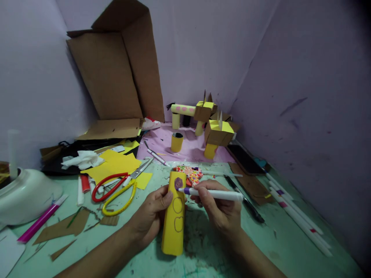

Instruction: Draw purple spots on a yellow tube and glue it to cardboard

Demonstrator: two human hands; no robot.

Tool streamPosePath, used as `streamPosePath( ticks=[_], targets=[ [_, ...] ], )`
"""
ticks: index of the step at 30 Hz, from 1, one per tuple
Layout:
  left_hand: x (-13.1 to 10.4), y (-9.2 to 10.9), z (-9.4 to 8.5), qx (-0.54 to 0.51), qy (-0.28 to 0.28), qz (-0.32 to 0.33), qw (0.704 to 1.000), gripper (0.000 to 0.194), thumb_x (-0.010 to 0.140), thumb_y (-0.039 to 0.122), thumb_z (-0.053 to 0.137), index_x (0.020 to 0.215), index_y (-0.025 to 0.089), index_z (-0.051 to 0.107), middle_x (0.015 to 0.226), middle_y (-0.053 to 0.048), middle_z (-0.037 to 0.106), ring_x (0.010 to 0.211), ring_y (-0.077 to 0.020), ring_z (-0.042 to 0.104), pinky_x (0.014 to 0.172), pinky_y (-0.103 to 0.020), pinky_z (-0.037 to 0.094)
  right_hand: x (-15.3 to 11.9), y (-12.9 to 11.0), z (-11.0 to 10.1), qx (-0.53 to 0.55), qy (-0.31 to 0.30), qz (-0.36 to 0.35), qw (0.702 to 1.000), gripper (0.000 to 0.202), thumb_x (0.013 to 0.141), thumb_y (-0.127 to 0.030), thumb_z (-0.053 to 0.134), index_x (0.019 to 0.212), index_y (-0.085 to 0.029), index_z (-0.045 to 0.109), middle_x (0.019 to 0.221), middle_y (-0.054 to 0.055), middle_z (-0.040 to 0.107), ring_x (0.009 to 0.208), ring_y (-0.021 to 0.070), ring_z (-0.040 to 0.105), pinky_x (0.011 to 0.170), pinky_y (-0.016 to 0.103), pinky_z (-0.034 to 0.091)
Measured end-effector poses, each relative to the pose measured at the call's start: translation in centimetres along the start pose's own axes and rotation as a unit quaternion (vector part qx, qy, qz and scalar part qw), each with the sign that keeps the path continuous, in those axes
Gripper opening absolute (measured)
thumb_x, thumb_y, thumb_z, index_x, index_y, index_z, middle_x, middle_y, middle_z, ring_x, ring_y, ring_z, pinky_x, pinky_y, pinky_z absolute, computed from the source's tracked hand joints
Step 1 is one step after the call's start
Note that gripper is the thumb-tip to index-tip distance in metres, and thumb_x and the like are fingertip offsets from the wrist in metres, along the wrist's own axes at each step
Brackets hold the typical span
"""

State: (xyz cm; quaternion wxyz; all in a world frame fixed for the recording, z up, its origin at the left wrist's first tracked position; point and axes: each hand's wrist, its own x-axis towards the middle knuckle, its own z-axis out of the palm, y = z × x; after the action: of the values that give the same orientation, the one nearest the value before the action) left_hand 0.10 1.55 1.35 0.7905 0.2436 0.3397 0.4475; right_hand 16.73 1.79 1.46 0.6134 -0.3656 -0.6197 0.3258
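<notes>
Yellow tube (173,216) held over near part of green surface (290,255), three shapes drawn along it. Left hand (152,217) closed round its side. Right hand (222,210) pinches white marker (227,195), tip at top shape, filled purple; lower two outlined. White pot (31,197) far left, pale stick (13,154) rising from it. Surface runs from right forearm to white rods (301,221).

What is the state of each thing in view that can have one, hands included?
Long yellow tube: held, one spot coloured purple, two only outlined
White marker with purple collar: uncapped, tip at the purple spot
Left hand: closed around the tube
Right hand: gripping the marker
Metal scissors with red and yellow handles: lying, handles apart
Short yellow cylinder: upright, top open
White paper tissue: crumpled
Black rectangular phone: lying flat, screen dark
</notes>
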Motion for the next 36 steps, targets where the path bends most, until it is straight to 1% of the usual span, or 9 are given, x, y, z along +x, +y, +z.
streamPosePath(
  ticks=[7, 12, 18, 25, 30, 34, 36],
  targets=[
    [-0.11, 0.18, 0.16, 0.002, 0.005, 0.002, 1.000, 0.041, 0.065, 0.032, 0.083, 0.100, 0.013, 0.071, 0.086, -0.008, 0.071, 0.077, -0.0181, 0.063, 0.077, -0.029, 0.048, 0.20, -0.25, -0.07, -0.006, 0.022, -0.004, 1.000, 0.012, 0.087, -0.021, 0.059, 0.081, -0.019, 0.069, 0.064, 0.001, 0.064, 0.054, 0.0135, 0.058, 0.047, 0.024, 0.044],
    [-0.09, 0.25, 0.15, -0.003, 0.008, -0.003, 1.000, 0.040, 0.064, 0.031, 0.083, 0.097, 0.013, 0.071, 0.083, -0.007, 0.071, 0.075, -0.0181, 0.063, 0.075, -0.029, 0.048, 0.34, -0.13, 0.02, 0.019, 0.048, 0.001, 0.999, 0.011, 0.087, -0.020, 0.060, 0.080, -0.020, 0.069, 0.065, 0.000, 0.065, 0.054, 0.0126, 0.059, 0.049, 0.023, 0.046],
    [-0.09, 0.26, 0.22, -0.005, 0.013, -0.009, 1.000, 0.043, 0.062, 0.033, 0.085, 0.097, 0.013, 0.071, 0.083, -0.007, 0.070, 0.075, -0.0178, 0.063, 0.073, -0.028, 0.047, 0.30, -0.40, 0.10, 0.022, 0.075, 0.011, 0.997, 0.011, 0.086, -0.021, 0.061, 0.079, -0.019, 0.068, 0.063, 0.000, 0.064, 0.053, 0.0128, 0.059, 0.048, 0.023, 0.047],
    [-0.08, 0.17, 0.23, 0.001, 0.007, -0.003, 1.000, 0.043, 0.062, 0.032, 0.084, 0.099, 0.013, 0.071, 0.084, -0.007, 0.071, 0.076, -0.0174, 0.063, 0.077, -0.028, 0.048, 0.11, -0.23, 0.09, 0.005, 0.031, 0.008, 0.999, 0.012, 0.088, -0.022, 0.059, 0.080, -0.019, 0.068, 0.061, 0.000, 0.063, 0.051, 0.0127, 0.057, 0.046, 0.023, 0.044],
    [-0.01, 0.14, 0.26, -0.003, 0.004, 0.004, 1.000, 0.042, 0.063, 0.031, 0.084, 0.099, 0.013, 0.071, 0.085, -0.007, 0.071, 0.077, -0.0177, 0.063, 0.077, -0.028, 0.049, -0.02, -0.19, 0.24, 0.019, 0.029, 0.015, 0.999, 0.011, 0.089, -0.021, 0.059, 0.082, -0.021, 0.069, 0.063, -0.001, 0.064, 0.052, 0.0116, 0.057, 0.046, 0.022, 0.044],
    [-0.05, 0.12, 0.35, -0.004, 0.008, 0.002, 1.000, 0.042, 0.063, 0.031, 0.084, 0.099, 0.013, 0.072, 0.085, -0.007, 0.071, 0.077, -0.0167, 0.063, 0.076, -0.027, 0.049, -0.17, -0.02, 0.24, 0.029, 0.018, 0.019, 0.999, 0.012, 0.089, -0.021, 0.059, 0.082, -0.021, 0.069, 0.068, 0.000, 0.066, 0.056, 0.0124, 0.059, 0.050, 0.023, 0.047],
    [-0.09, 0.15, 0.41, -0.002, 0.008, 0.001, 1.000, 0.042, 0.063, 0.031, 0.084, 0.099, 0.014, 0.072, 0.087, -0.007, 0.071, 0.078, -0.0168, 0.063, 0.077, -0.027, 0.049, -0.18, 0.03, 0.26, 0.034, 0.023, 0.018, 0.999, 0.012, 0.089, -0.020, 0.059, 0.082, -0.021, 0.069, 0.068, 0.000, 0.066, 0.057, 0.0124, 0.060, 0.051, 0.023, 0.048]
  ],
)
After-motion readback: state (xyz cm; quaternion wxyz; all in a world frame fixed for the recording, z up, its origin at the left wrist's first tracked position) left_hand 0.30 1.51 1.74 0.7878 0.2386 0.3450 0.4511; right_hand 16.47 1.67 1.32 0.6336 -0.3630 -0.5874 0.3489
